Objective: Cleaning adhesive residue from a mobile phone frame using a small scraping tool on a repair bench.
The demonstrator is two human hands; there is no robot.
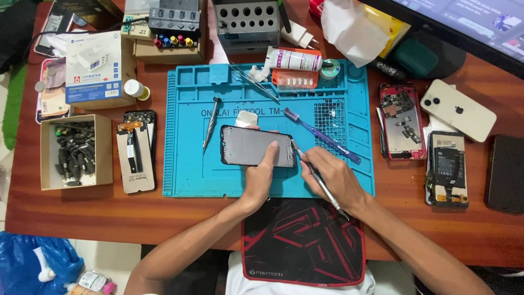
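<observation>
The thin, dark rectangular phone frame [254, 146] lay flat on the blue silicone repair mat [185, 175] covering the wooden surface [82, 213]. The left hand [262, 175] pinned its right end, fingers clamped over the edge. The right hand [335, 177] gripped slim metal tweezers [319, 180], tips at that same edge. It looked light, rigid and fragile, best held by its rims.

A work mat [185, 175] lies mid-counter [82, 218] with a phone frame [248, 145] on it — a screwdriver [210, 128] to its left, a toothbrush [319, 135] to its right. Left of the mat sits a box of parts [76, 150]; right of it, opened phones [401, 121] — behind them a monitor [464, 22].
</observation>
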